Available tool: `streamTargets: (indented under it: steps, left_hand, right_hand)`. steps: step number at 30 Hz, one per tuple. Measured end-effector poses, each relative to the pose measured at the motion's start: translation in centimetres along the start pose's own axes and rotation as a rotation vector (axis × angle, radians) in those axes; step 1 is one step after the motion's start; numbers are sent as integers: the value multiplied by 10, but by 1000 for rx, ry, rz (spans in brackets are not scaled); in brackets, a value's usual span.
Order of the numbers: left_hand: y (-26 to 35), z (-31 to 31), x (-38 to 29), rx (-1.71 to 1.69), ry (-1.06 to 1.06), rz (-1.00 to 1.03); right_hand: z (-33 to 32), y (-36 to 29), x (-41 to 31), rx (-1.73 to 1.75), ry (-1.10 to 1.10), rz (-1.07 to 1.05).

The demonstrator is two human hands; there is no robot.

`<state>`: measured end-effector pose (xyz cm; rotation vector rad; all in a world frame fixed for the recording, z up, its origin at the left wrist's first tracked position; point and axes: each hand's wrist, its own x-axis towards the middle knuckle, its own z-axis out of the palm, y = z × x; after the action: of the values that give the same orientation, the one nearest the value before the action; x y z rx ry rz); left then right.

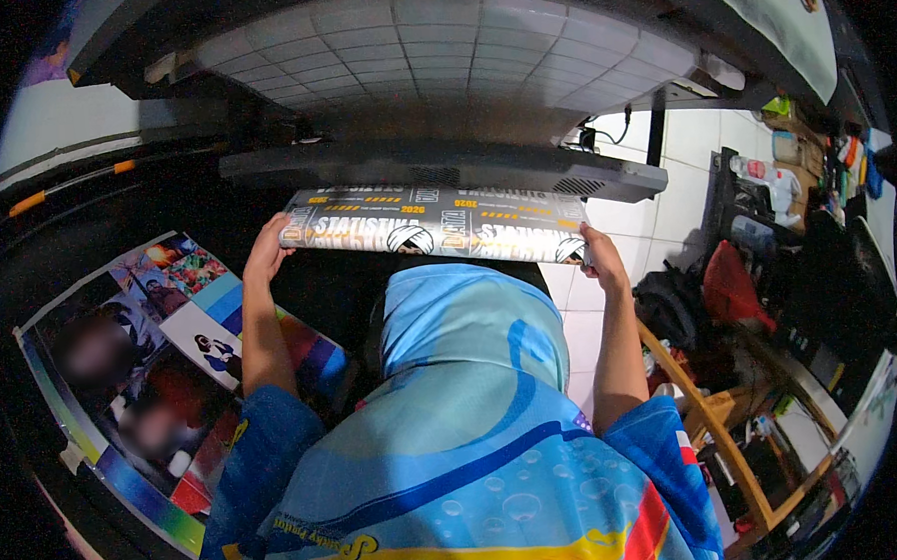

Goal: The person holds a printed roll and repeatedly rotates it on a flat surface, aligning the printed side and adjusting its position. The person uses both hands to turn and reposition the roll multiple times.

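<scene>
My left hand (pixel 267 252) grips the left end of a printed sheet (pixel 446 227), which looks rolled or folded into a wide flat band. At its right end my right hand (pixel 604 257) has hold of it, thumb on top. Dark grey with white and orange lettering and repeated cartoon figures, the sheet stretches level between both hands. Its far edge lies against or under the long grey bar (pixel 444 169) of a large machine, and I cannot tell whether they touch.
Above the bar, a glossy curved panel (pixel 423 41) reflects a tile grid. Left lies a colourful printed poster (pixel 211 343) on a dark surface. To the right are white floor tiles (pixel 633 212), a wooden frame (pixel 713 418), a black bag (pixel 667 308), a red item (pixel 730 286) and cluttered shelves.
</scene>
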<state>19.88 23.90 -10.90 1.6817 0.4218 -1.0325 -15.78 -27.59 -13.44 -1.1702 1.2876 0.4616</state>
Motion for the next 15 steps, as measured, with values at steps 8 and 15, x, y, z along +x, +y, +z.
streamTargets:
  steps: [8, 15]
  left_hand:
    - [15, -11, -114, -149, 101, 34]
    - [8, -30, -75, 365, -47, -452]
  right_hand:
    - [-6, 1, -135, 46, 84, -175]
    - [-15, 8, -111, 267, -181, -255]
